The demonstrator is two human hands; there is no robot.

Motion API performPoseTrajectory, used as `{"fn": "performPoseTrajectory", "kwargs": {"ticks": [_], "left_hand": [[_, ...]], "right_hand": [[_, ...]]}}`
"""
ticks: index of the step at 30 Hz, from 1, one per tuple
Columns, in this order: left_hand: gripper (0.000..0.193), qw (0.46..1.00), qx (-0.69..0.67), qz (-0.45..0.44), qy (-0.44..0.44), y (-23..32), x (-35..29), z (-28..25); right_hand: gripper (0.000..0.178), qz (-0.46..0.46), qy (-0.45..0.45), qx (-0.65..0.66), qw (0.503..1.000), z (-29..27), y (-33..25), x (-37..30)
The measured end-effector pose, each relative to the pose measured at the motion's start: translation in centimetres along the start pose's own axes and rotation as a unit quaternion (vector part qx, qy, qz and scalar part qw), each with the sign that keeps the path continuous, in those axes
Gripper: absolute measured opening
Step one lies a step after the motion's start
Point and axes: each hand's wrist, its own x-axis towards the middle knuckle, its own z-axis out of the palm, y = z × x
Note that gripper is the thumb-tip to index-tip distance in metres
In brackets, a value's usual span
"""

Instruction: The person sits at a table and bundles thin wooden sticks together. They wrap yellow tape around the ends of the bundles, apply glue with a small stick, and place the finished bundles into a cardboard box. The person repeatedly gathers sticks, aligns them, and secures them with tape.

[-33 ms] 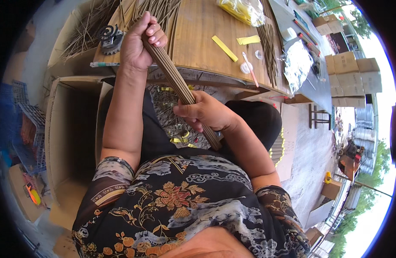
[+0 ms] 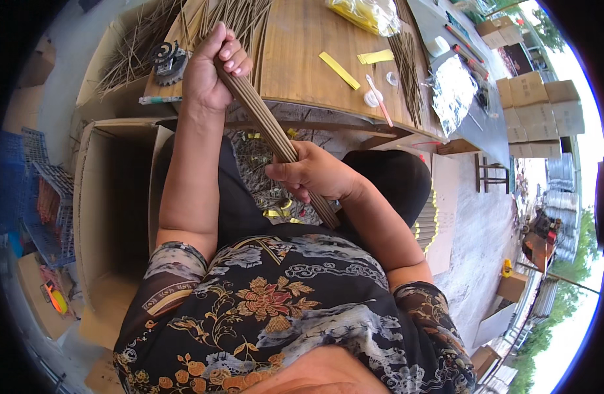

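A bundle of thin brown sticks (image 2: pixel 262 121), which look like incense sticks, slants from upper left to lower right in front of me. Around its upper end, my left hand (image 2: pixel 216 65) is closed, fingers curled over the sticks. Lower down, my right hand (image 2: pixel 312 172) grips the same bundle, with the thumb lying across it. The lower end sticks out below my right hand, close to my shirt. Beyond my left hand, many loose sticks (image 2: pixel 239 23) lie on the wooden table (image 2: pixel 295 62).
Yellow paper strips (image 2: pixel 339 70), a white-and-pink brush-like tool (image 2: pixel 379 102) and a plastic-wrapped yellow pack (image 2: pixel 364 14) lie on the table. An open cardboard box (image 2: pixel 85 197) stands at my left. Yellow-banded bundles (image 2: pixel 426 223) rest beside my right knee. Stacked cartons (image 2: pixel 531 108) stand far right.
The whole view has shifted slightly. Both hands keep their hold on the bundle.
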Motion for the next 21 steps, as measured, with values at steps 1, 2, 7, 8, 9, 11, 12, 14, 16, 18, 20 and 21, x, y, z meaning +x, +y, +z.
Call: {"fn": "performPoseTrajectory", "kwargs": {"ticks": [1, 2, 7, 8, 9, 11, 12, 14, 16, 18, 20, 21], "left_hand": [[0.021, 0.997, 0.05, 0.008, 0.051, -0.5, -0.6, 0.3], [0.023, 0.987, 0.076, -0.001, 0.145, -1.1, -1.1, 0.6], [0.023, 0.954, 0.14, 0.073, 0.256, -3.4, -2.0, 3.9], [0.023, 0.947, 0.16, 0.094, 0.262, -4.0, -2.1, 5.1], [0.019, 0.951, 0.201, 0.088, 0.219, -5.0, -2.9, 6.1], [0.017, 0.944, 0.246, 0.071, 0.208, -8.0, -4.9, 8.9], [0.017, 0.948, 0.239, 0.053, 0.201, -9.2, -5.8, 9.8], [0.017, 0.96, 0.19, 0.045, 0.2, -9.2, -6.6, 11.4], [0.016, 0.98, 0.167, 0.006, 0.11, -8.8, -6.6, 12.2], [0.016, 0.99, 0.129, -0.039, 0.027, -8.3, -6.7, 13.1], [0.015, 0.985, 0.157, -0.025, 0.062, -8.9, -7.0, 14.1], [0.015, 0.976, 0.19, -0.003, 0.109, -9.4, -7.0, 15.0]], "right_hand": [[0.017, -0.005, 0.039, -0.058, 0.998, 0.3, 0.4, -0.4], [0.017, -0.009, 0.078, -0.115, 0.99, 0.5, 0.8, -0.8], [0.029, -0.098, 0.227, -0.332, 0.91, 0.4, 2.7, -2.2], [0.029, -0.118, 0.242, -0.331, 0.904, 0.4, 2.6, -2.5], [0.028, -0.137, 0.257, -0.329, 0.898, 0.3, 2.5, -2.7], [0.028, -0.195, 0.297, -0.317, 0.879, 0.5, 1.8, -3.0], [0.028, -0.224, 0.283, -0.297, 0.884, 0.6, 1.7, -3.5], [0.029, -0.272, 0.254, -0.254, 0.893, 0.7, 1.8, -4.8], [0.027, -0.211, 0.101, -0.094, 0.968, 0.3, 1.4, -6.8], [0.026, -0.109, -0.085, 0.105, 0.985, -0.2, 1.7, -8.2], [0.024, -0.142, -0.036, 0.078, 0.986, 0.1, 2.3, -8.8], [0.025, -0.157, 0.03, 0.023, 0.987, 0.4, 2.1, -9.3]]}}
